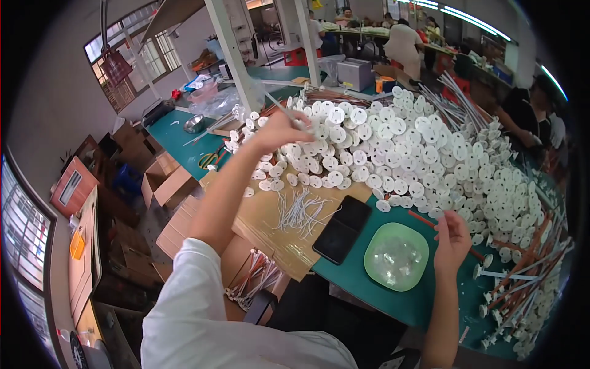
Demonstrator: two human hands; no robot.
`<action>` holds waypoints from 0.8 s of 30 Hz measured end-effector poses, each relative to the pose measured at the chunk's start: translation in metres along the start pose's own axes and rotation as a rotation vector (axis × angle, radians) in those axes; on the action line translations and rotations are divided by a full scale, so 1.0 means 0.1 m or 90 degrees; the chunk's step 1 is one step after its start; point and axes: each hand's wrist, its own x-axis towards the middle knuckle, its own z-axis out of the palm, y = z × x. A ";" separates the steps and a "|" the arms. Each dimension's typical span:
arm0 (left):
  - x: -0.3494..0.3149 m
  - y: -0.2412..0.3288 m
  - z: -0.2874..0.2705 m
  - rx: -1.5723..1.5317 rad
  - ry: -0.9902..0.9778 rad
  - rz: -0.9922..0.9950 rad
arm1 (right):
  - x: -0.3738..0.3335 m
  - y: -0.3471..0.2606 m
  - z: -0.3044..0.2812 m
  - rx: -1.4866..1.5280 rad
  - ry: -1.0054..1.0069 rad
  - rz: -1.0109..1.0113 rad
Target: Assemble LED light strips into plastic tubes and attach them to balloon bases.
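The left hand [284, 131] has its fingers drawn in narrow around a pale stick [278, 104], thin and straight, which slants up and to the left from the grip. The hand is over the left end of a big pile of white discs [399, 141]. These are round and flat, about alike in size, with small dark marks or slots near the middle of many faces; they overlap at all angles (some face on, some nearly edge on). At the lower right, discs sit on the ends of brown and grey sticks [528, 277], which lie crossed in a loose tangle.

The right hand [452, 237] is half curled at the near edge of the pile, thumb and fingers close together. One white disc is right at its fingertips, and a reddish-brown stick [421, 218] runs behind it along the green table [347, 280]; whether the hand grips either, I cannot tell.

Between the hands lie a black phone [343, 230] and, on brown cardboard [261, 215], a loose heap of thin white strings [301, 212]. A light green bowl [370, 264], holding shiny clear bits, stands just left of the right hand.
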 end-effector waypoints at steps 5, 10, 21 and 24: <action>0.02 -0.84 -1.31 0.141 -0.113 -0.406 | -0.02 -0.07 0.06 -0.118 -0.112 -0.015; 0.22 -0.92 -1.62 0.318 0.052 -0.451 | -0.05 -0.06 0.04 -0.180 -0.143 -0.058; 0.02 0.09 0.43 0.126 0.386 0.281 | 0.35 -0.33 -0.49 -0.594 -0.083 -0.203; -0.17 0.48 1.49 0.076 0.261 0.561 | 0.37 -0.35 -1.01 -0.698 0.002 -0.058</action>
